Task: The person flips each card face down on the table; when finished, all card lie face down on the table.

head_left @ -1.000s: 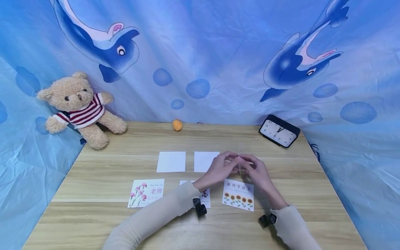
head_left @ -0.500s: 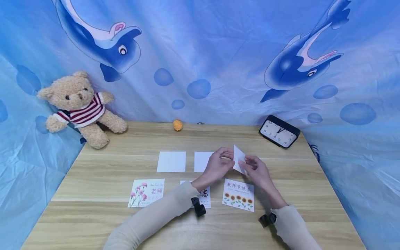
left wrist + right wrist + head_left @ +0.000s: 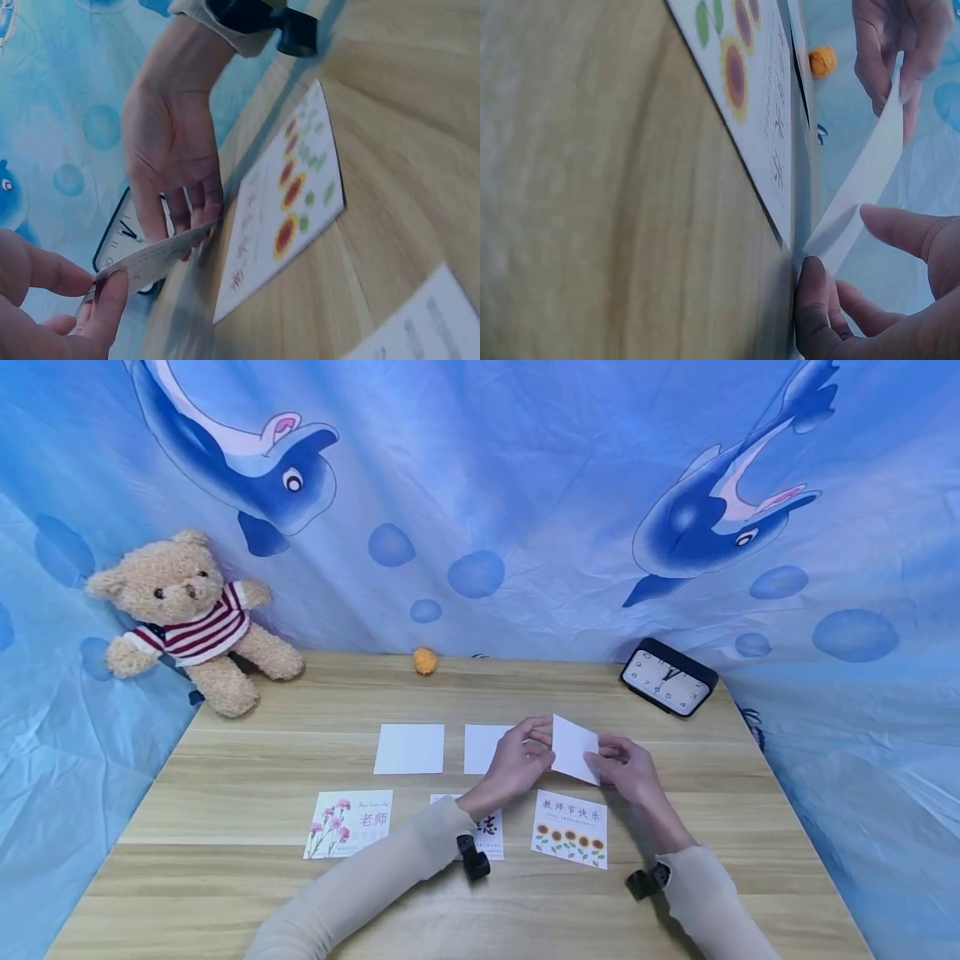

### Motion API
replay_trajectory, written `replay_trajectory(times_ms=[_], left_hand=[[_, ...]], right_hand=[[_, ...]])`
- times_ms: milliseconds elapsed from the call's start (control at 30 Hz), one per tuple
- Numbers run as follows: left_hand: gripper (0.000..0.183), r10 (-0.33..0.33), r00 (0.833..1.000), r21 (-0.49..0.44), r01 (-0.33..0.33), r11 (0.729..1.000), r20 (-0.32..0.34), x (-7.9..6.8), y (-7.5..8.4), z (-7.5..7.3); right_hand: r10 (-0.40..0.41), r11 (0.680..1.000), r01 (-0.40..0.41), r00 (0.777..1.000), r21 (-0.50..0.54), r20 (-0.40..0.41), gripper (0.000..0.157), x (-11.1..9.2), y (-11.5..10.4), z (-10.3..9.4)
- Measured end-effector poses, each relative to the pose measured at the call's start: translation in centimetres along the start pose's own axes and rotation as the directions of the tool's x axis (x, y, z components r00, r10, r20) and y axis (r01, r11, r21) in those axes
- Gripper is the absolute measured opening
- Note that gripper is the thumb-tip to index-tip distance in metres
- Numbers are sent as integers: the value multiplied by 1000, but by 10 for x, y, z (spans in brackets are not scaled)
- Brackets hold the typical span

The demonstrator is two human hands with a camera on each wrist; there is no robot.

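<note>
Between both hands a white card (image 3: 574, 748) is held up, tilted, its blank face towards the head camera. My left hand (image 3: 516, 763) pinches its left edge between thumb and fingers. At the right edge my right hand (image 3: 633, 772) pinches it near the lower corner. Faint printing shows on the card's other side (image 3: 161, 257) in the left wrist view. Just in front lies a sunflower card (image 3: 570, 828) with red writing. Two blank white cards (image 3: 409, 749) lie to the left, the second partly behind my left hand.
A pink-flower card (image 3: 348, 824) lies at the front left. Another printed card (image 3: 491, 835) is partly hidden by my left sleeve. Towards the back of the wooden table (image 3: 247, 777) are a teddy bear (image 3: 197, 618), an orange ball (image 3: 425, 661) and a black clock (image 3: 669, 678).
The card has turned from edge-on until its blank face shows to the head camera. My right hand has shifted slightly right, and my left hand slightly left.
</note>
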State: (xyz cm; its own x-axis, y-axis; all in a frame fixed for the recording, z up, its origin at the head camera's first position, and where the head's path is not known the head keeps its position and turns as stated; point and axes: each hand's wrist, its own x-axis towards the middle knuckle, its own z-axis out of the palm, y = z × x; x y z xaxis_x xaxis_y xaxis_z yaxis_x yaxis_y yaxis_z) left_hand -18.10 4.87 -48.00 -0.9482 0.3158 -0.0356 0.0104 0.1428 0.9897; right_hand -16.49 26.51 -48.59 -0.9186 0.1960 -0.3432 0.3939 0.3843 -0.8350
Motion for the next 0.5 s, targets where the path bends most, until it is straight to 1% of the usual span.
replay_trajectory(times_ms=[133,233,367,500], left_hand=[[53,30,999,73,-29,997,-10,2,-2,0],[51,44,999,109,-43,993,-9,5,-4,-1],[49,41,999,137,-40,990,-6,8,-6,-1],[50,35,999,165,-34,986,-2,11,-7,-2]], right_hand=[[20,999,-19,999,32,-26,58,3,1,-4],[22,999,-20,999,34,-41,57,6,1,-7],[22,1000,-22,999,10,-46,56,9,0,-10],[6,1000,-6,999,-7,-44,56,11,-1,-13]])
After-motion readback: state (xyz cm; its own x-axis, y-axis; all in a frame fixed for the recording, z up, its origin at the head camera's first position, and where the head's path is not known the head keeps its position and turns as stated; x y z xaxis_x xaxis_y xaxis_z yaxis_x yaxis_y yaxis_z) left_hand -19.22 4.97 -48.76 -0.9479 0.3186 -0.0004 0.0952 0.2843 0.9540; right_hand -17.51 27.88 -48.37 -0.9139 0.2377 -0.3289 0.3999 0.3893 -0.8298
